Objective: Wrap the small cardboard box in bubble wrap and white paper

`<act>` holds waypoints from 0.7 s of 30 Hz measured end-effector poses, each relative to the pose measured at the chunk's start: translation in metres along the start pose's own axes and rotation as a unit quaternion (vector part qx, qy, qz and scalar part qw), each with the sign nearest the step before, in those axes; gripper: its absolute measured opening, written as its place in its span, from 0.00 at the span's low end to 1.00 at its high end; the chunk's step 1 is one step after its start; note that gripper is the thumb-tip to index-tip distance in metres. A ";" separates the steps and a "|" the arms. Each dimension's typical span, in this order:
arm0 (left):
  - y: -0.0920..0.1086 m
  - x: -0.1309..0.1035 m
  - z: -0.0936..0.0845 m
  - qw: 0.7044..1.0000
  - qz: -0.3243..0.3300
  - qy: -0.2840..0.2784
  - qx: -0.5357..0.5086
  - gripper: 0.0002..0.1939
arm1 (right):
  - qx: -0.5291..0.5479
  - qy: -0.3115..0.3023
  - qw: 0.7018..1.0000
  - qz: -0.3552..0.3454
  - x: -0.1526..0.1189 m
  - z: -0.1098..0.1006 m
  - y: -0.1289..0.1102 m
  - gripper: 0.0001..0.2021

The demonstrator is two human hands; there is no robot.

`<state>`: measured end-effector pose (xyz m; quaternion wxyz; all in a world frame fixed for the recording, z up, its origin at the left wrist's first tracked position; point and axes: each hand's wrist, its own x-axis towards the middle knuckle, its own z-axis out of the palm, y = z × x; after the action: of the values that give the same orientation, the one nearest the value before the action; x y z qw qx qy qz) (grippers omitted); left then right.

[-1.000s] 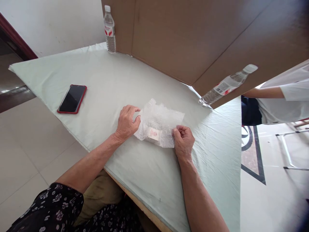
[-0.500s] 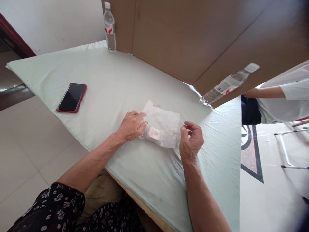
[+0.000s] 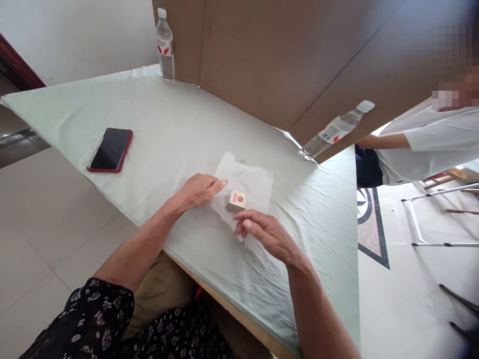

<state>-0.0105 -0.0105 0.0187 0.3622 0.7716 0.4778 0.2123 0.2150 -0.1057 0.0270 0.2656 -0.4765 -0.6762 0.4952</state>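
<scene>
A small matchbox-like box (image 3: 236, 200), pale with a red print on top, sits uncovered on a thin, crinkled, whitish translucent wrapping sheet (image 3: 252, 180). My left hand (image 3: 202, 190) rests at the sheet's left edge, fingers stretched out and thumb pointing toward the box. Just in front of the box, my right hand (image 3: 266, 233) hovers over the sheet's near part, its fingers loosely bent and somewhat apart. That hand hides some of the sheet.
A phone (image 3: 110, 149) in a red case lies on the pale tablecloth (image 3: 160, 129) to the left. Two water bottles, one upright (image 3: 165, 47) and one slanted (image 3: 333, 132), stand against a brown cardboard panel (image 3: 254, 60). Beyond it at right is a person in a white sleeve (image 3: 430, 132).
The translucent layer over the box has come off, so its print shows clearly. My right hand has moved left and toward me, in front of the box. My left hand has flattened out.
</scene>
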 end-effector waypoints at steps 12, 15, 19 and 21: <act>-0.002 -0.020 0.011 0.946 0.142 -0.010 0.290 0.19 | -0.090 0.253 0.963 0.007 0.013 0.005 0.028 0.17; -0.004 -0.022 0.017 0.948 0.167 -0.050 0.265 0.29 | -0.184 0.223 0.956 -0.038 0.031 0.009 0.033 0.29; -0.016 -0.023 0.026 0.951 0.152 -0.073 0.259 0.35 | -0.193 0.254 0.947 -0.035 0.033 0.004 0.037 0.24; -0.021 -0.023 0.028 0.951 0.159 -0.071 0.256 0.33 | -0.170 0.335 0.926 -0.022 0.020 -0.010 0.041 0.24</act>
<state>-0.0144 -0.0353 -0.0151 0.1471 0.9176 0.3599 0.0826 0.2309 -0.0805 -0.0095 0.4026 -0.6378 -0.6321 0.1777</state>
